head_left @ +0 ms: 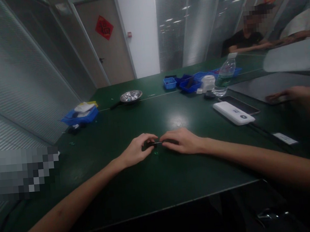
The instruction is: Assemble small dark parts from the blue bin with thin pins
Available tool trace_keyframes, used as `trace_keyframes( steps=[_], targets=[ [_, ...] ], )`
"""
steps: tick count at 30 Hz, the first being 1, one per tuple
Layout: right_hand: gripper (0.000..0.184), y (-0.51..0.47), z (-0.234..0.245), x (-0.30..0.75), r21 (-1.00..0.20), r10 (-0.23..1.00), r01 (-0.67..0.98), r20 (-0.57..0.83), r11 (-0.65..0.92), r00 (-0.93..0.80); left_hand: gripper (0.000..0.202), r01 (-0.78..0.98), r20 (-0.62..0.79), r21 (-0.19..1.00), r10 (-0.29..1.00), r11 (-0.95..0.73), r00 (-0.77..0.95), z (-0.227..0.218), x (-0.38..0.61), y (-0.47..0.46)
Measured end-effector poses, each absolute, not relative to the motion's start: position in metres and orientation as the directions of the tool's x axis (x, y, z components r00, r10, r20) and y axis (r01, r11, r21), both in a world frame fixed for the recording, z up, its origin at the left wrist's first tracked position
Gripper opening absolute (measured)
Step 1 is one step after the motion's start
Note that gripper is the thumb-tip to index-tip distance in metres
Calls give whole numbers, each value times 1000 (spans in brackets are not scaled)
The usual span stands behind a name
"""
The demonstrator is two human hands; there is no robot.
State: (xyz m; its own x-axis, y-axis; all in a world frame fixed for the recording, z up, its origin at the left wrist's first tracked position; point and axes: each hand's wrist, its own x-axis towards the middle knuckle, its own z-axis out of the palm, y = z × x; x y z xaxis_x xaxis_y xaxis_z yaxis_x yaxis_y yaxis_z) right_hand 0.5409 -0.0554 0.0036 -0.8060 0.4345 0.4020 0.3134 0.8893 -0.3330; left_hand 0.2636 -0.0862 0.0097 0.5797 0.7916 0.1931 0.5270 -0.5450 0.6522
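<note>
My left hand (136,150) and my right hand (183,141) rest close together on the green table, fingertips almost meeting. Between them runs a thin metal rod with dark ends (158,143), too small to name for sure. The fingers of my right hand are curled round its dark right end. On the left, my thumb and fingers pinch the other dark end, mostly hidden by the fingers. Just below the rod, a small bright green piece or glint (156,153) shows on the tabletop.
A shallow metal pan (131,96) and blue bins (170,83) stand farther back. At left is a blue tray (80,115). To the right are a water bottle (224,75), a white power bank (234,113), a phone (238,104) and another person's hand (299,94) on a laptop.
</note>
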Motion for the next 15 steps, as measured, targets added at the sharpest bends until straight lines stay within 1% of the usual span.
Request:
trace_keyframes(
  steps=[3, 7, 12, 15],
  targets=[
    [28, -55, 3, 542, -351, 459, 325, 430, 878, -777, 34, 559, 171, 658, 823, -504, 542, 10, 263, -89],
    [26, -55, 3, 544, -368, 454, 299, 472, 880, -756, 36, 544, 166, 669, 815, -506, 555, 10, 267, -94],
    [25, -56, 4, 546, -387, 459, 289, 481, 876, -747, 20, 523, 181, 599, 739, -606, 649, 10, 269, -90],
    [26, -56, 3, 546, -382, 455, 285, 494, 879, -741, 22, 561, 195, 549, 748, -619, 635, 8, 248, -72]
  ],
)
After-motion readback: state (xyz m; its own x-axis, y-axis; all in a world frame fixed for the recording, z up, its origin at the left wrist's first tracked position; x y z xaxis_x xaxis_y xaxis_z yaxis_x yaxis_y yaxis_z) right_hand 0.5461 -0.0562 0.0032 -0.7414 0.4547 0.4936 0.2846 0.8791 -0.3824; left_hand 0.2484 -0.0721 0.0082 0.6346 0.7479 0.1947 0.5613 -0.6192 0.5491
